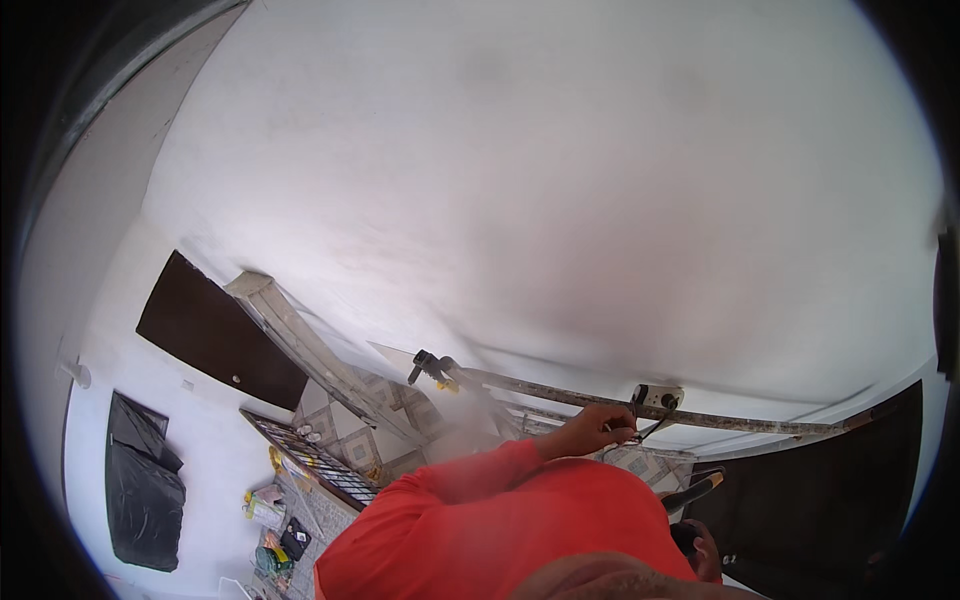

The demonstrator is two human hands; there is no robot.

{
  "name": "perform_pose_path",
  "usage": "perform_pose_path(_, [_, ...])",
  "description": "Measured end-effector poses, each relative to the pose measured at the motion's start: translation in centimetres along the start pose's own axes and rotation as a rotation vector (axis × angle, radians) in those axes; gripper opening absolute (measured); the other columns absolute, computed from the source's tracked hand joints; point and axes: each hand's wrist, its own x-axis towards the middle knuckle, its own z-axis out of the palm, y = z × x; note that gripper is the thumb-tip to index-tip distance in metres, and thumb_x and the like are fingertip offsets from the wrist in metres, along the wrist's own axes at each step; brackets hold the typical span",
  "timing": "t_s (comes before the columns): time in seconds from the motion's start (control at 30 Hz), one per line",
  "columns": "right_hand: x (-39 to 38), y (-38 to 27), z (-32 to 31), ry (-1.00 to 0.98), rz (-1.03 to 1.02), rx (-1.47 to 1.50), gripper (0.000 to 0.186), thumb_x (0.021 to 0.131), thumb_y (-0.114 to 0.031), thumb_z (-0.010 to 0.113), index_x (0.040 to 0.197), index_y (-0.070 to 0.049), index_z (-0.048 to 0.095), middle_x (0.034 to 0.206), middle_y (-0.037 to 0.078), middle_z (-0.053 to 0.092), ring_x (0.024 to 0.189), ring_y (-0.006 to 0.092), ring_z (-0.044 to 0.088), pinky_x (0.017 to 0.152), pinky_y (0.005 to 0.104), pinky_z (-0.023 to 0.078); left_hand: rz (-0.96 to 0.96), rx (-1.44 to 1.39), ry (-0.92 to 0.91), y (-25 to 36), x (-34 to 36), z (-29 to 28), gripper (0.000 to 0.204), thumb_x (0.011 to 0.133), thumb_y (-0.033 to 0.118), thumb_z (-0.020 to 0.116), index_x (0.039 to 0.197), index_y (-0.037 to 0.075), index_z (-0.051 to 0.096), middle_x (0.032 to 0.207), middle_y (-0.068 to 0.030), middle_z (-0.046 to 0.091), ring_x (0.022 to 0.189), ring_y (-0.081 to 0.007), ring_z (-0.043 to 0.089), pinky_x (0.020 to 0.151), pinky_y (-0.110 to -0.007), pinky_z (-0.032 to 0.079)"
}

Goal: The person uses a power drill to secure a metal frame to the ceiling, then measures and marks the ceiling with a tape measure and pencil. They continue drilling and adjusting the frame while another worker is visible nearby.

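A small socket box [658, 396], pale and roughly rectangular, is seen at the upper edge of a worn, stained metal rail [540, 388], before a white wall [600, 180]. Its pale face is broken by dark round spots, and its left end is covered by a black piece; whether it is fixed to the rail or only rested there cannot be told. Just below it, a thin dark cord [652, 428] is seen slanting down toward the left hand [602, 430], which is reached out from a red sleeve [480, 468]. The fingers of that hand are bent and drawn together beside the cord, but whether the cord is pinched in this grip cannot be told. The right hand [707, 557] is held low, close to the body, with its fingers curled beside a dark object [684, 534]; much of it is hidden, so the state of its grip cannot be told either. Just above it, a black, elongated item [693, 492] with an orange end is seen tilted. Near the rail's left end, a black and yellow fitting [428, 366] is seen above the patterned tile floor [360, 445].
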Motion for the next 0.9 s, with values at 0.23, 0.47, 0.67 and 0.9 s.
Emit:
perform_pose_path(0.23, [8.8,-11.9,16.4,-0.087,-0.645,-0.74,0.061,0.097,-0.044,0.068,0.141,-0.007,0.049,0.114,0.011,0.062,0.096,0.0187,0.066,0.073,0.0335,0.058,0.025,-0.092,-0.218,7.5,5.7,3.9,0.046,0.104,0.026,0.064,0.139,-0.001,0.053,0.115,-0.0118,0.066,0.089,-0.0164,0.069,0.079,-0.031,0.058])
perform_pose_path(0.47, [14.0,-15.4,30.8,-0.091,-1.276,-0.755,0.08,0.107,-0.06,0.029,0.164,-0.004,0.019,0.157,0.02,0.035,0.148,0.0334,0.035,0.116,0.0461,0.037,0.582,-0.166,0.134,15.2,7.3,0.1,0.053,0.114,0.037,0.036,0.159,0.009,0.035,0.152,-0.0092,0.045,0.141,-0.0198,0.043,0.118,-0.036,0.033])
perform_pose_path(0.67, [15.0,-17.6,39.7,-0.099,-1.685,-1.214,0.063,0.108,-0.038,0.047,0.158,-0.002,0.033,0.158,0.023,0.039,0.145,0.0417,0.039,0.118,0.0498,0.035,0.878,0.135,0.611,20.2,4.5,-6.7,0.085,0.104,0.069,0.035,0.153,-0.001,0.042,0.141,-0.0144,0.055,0.128,-0.0229,0.056,0.103,-0.036,0.047])
perform_pose_path(0.9, [12.8,-24.0,47.4,-0.443,-1.342,-0.997,0.026,0.09,-0.008,0.077,0.11,-0.005,0.06,0.112,0.005,0.061,0.101,0.02,0.063,0.08,0.0344,0.058,1.015,1.159,0.46,31.1,-2.4,-16.9,0.105,0.064,0.062,0.087,0.147,0.007,0.053,0.102,-0.0108,0.069,0.089,-0.0283,0.068,0.075,-0.041,0.059])
